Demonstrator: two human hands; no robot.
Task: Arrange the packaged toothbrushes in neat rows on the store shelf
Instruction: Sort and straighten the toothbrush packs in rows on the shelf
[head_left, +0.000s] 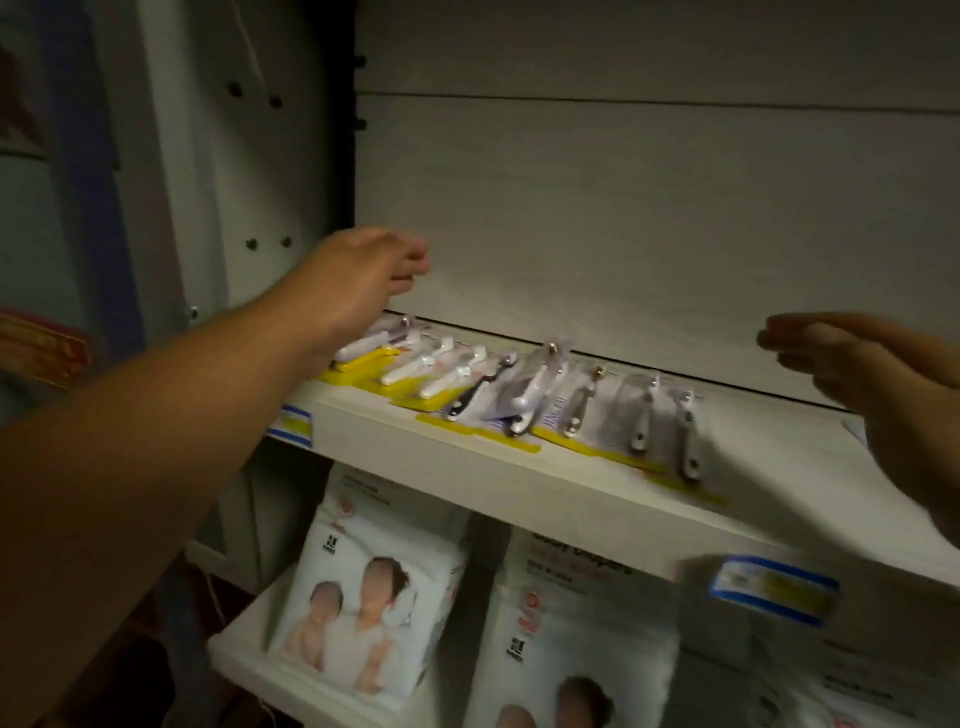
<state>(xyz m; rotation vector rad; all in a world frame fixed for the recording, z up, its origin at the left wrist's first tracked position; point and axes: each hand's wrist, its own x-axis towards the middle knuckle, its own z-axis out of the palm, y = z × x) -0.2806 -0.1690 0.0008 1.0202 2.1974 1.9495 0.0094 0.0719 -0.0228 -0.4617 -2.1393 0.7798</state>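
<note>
Left hand (363, 275) loosely curled, right hand (862, 374) flat, both empty; a careless sweep could push toothbrush packs (519, 395) off the shelf (519, 483).

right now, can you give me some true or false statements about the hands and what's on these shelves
1. The left hand grips a package. False: it holds nothing, raised over the left end of the row.
2. The packaged toothbrushes lie in a row on the upper shelf. True.
3. The right hand is open and holds nothing. True.
4. The diaper packs sit above the toothbrushes. False: they stand on the shelf below.
</note>
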